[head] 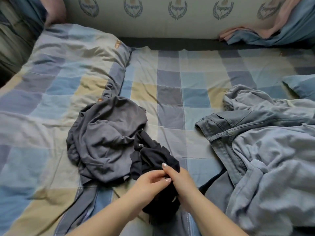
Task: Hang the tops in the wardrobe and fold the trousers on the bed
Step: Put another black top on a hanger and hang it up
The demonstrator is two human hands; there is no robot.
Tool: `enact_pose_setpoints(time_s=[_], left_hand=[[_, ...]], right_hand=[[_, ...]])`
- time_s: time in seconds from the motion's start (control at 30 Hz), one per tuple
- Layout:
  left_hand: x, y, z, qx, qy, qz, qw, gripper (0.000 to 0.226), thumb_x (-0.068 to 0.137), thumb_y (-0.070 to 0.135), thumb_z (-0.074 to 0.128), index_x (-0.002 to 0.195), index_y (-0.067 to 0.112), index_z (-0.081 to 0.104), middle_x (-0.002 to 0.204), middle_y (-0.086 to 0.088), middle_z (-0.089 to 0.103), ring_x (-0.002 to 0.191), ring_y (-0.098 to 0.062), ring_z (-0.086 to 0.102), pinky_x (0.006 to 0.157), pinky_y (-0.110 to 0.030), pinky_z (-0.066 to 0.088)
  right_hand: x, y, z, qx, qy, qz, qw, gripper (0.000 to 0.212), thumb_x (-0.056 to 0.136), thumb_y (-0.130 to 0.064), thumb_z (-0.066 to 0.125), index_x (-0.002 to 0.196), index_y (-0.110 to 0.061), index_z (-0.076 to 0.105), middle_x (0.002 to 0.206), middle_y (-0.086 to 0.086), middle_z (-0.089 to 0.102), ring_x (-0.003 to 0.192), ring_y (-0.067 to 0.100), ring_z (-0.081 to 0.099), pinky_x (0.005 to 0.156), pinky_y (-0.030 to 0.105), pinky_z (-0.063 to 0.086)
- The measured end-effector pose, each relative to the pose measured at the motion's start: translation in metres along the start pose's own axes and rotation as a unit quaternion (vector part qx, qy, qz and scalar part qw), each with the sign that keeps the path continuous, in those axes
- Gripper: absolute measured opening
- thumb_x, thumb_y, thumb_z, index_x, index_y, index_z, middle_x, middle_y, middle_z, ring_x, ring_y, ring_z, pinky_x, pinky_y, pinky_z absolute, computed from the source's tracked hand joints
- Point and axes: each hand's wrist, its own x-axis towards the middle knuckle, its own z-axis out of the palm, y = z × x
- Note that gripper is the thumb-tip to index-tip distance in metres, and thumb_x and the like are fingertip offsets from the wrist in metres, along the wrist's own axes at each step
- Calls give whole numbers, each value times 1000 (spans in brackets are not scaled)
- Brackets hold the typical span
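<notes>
A black garment (153, 155) lies crumpled on the checked bed (170, 79), near the front middle. Both hands grip it at one spot: my left hand (150, 183) pinches its fabric from the left, and my right hand (177, 178) curls round it from the right. Part of the black cloth hangs down below my hands. A grey top (105, 138) sits bunched just left of the black garment, touching it. Light blue denim trousers (255, 150) sprawl over the right side of the bed, waistband facing left.
A checked pillow (73, 53) lies at the back left. A padded headboard (153, 16) with crest prints runs along the far edge. Pink and blue cloth (265, 29) is heaped at the back right, and a blue pillow (301, 86) at the right edge.
</notes>
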Motion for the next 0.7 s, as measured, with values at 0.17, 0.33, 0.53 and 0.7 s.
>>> enact_pose_setpoints(time_s=[0.17,0.33,0.53,0.7], left_hand=[[-84,35,-17,-40,52,-47,997,35,65,58,64,73,27,75,87,4,75,85,-7,70,69,-16,50],[-150,88,-25,-237,116,-18,964,48,62,61,69,96,26,69,100,2,73,90,-15,71,69,-32,56],[-209,147,-14,-346,54,53,935,53,74,42,76,123,24,64,121,-4,68,108,-22,66,73,-33,56],[-259,184,-7,-207,124,146,959,27,82,31,57,63,40,73,62,10,68,58,-3,65,48,-15,46]], right_hand=[[-100,-34,11,99,-5,-48,994,33,76,-38,69,95,-13,74,100,12,73,97,27,69,86,42,54],[-176,-85,20,99,-52,-89,990,42,74,-47,72,100,-14,72,105,21,70,99,37,67,81,42,50],[-261,-114,26,-25,-111,-111,987,36,76,-50,65,92,-19,73,97,3,73,94,16,69,75,24,53],[-319,-123,44,-248,-82,-138,955,48,82,-68,42,93,-25,62,93,-5,65,95,7,61,86,27,48]])
